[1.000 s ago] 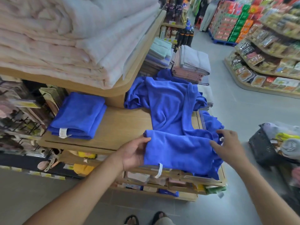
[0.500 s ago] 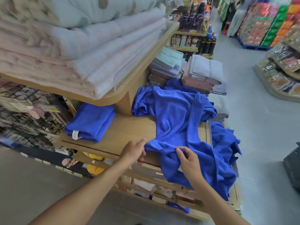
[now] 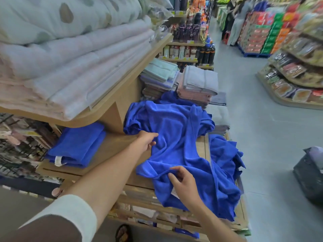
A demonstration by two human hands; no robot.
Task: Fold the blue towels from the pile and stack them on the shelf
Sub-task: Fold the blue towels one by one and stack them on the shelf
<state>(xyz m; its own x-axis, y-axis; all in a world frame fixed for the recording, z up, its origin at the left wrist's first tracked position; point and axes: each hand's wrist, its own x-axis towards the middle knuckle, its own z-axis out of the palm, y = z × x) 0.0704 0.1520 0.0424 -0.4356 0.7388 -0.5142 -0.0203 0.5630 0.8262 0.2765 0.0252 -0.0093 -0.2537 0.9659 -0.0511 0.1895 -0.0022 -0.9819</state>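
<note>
Towels (image 3: pixel 181 133), blue and unfolded, lie heaped over the right half of the wooden shelf (image 3: pixel 113 147), with one end trailing over its near right edge. I have my left hand (image 3: pixel 146 139) at the heap's left side, fingers curled into the cloth. My right hand (image 3: pixel 184 180) is at the near hem, thumb and fingers pinching a ridge of it.

I judge the task early. A small folded stack (image 3: pixel 78 145) sits at the shelf's left end, the whole heap is left to fold, and the towel in hand has no fold in it yet. Bare wood between stack and heap gives me room to work.

Pale quilts (image 3: pixel 70 67) load the overhanging upper shelf (image 3: pixel 108 109). Grey and pink towels (image 3: pixel 199 81) stand just beyond the heap, and a dark basket (image 3: pixel 309 177) sits on the floor at far right.
</note>
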